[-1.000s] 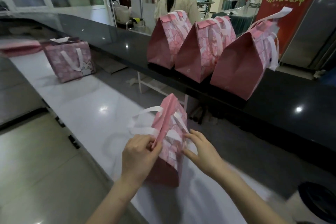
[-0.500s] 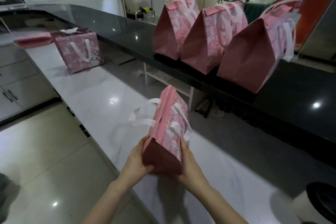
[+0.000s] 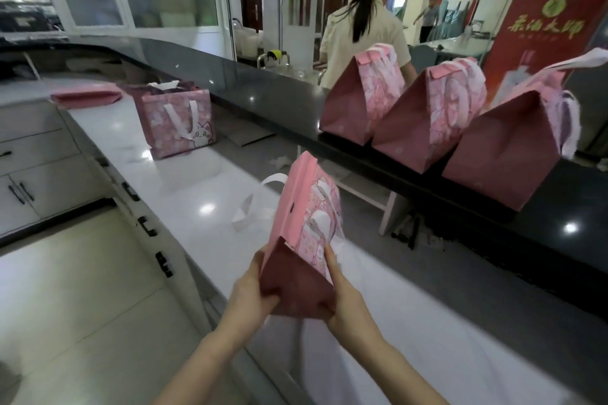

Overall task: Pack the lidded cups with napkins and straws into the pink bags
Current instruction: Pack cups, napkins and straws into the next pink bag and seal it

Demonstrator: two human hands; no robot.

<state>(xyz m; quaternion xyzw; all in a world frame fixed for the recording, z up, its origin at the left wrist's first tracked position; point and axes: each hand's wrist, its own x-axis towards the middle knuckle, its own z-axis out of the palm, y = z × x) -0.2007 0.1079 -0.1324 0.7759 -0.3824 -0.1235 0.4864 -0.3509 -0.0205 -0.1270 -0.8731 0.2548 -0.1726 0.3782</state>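
Note:
A closed pink bag [image 3: 304, 233] with white handles is lifted off the white counter [image 3: 184, 194], held by its base between both hands. My left hand [image 3: 251, 294] grips its lower left side and my right hand [image 3: 343, 297] grips its lower right side. Three closed pink bags stand in a row on the black upper ledge: the first bag [image 3: 360, 99], the second bag [image 3: 427, 115] and the third bag [image 3: 508, 141]. An open pink bag [image 3: 176, 122] with a cat print stands farther back on the white counter. No cups, napkins or straws are visible.
A folded pink bag [image 3: 85, 97] lies flat at the far end of the counter. The black ledge [image 3: 575, 204] runs along the right. A person in a pale top [image 3: 365, 26] stands behind it. Cabinets [image 3: 36, 168] and tiled floor are on the left.
My hands moved from the bag's top flap down to its base and raised the bag off the counter. The view tilted upward.

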